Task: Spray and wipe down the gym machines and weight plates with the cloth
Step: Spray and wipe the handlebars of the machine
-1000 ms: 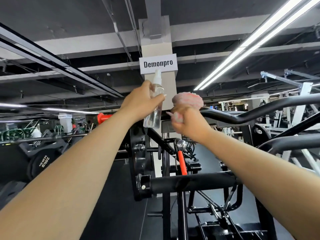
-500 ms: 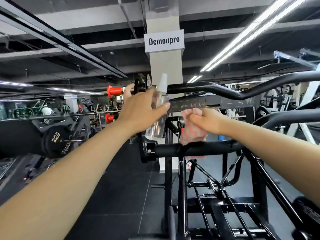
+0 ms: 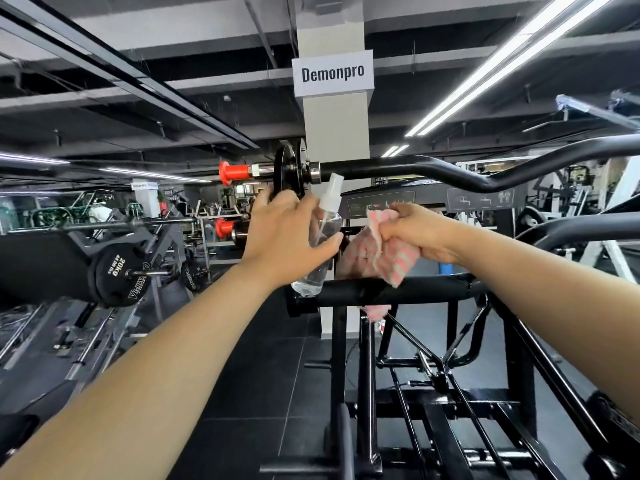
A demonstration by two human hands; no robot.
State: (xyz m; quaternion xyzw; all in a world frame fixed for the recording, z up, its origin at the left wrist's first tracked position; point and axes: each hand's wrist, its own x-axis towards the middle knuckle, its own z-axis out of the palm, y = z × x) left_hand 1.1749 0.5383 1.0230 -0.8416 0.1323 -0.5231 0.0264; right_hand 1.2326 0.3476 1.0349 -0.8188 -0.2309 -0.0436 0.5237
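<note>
The cloth [image 3: 381, 254] is a soft, bunched rag in pink and pale stripes, crumpled so its full shape cannot be read. The right hand [image 3: 415, 233] holds it in a closed grip, fingers curled around the upper fold, and the loose part hangs down against the black padded bar [image 3: 398, 291] of the machine, with a small corner showing below the bar.

The spray bottle [image 3: 320, 240] is clear plastic with a white nozzle on top and stands slightly tilted, its base just above the left end of the padded bar. The left hand [image 3: 287, 233] grips it, thumb across the front of the bottle and fingers wrapped behind; the hand covers part of the bottle's left side.

Above both hands runs a black bent bar [image 3: 450, 171] with a black weight plate [image 3: 289, 171] and a red end cap [image 3: 233, 172] at its left end; the left hand hides the plate's lower edge. A placard behind the cloth is too small to read. Farther left a 20 kg plate [image 3: 119, 273] sits on another machine. A pillar sign [image 3: 333, 73] reads "Demonpro".
</note>
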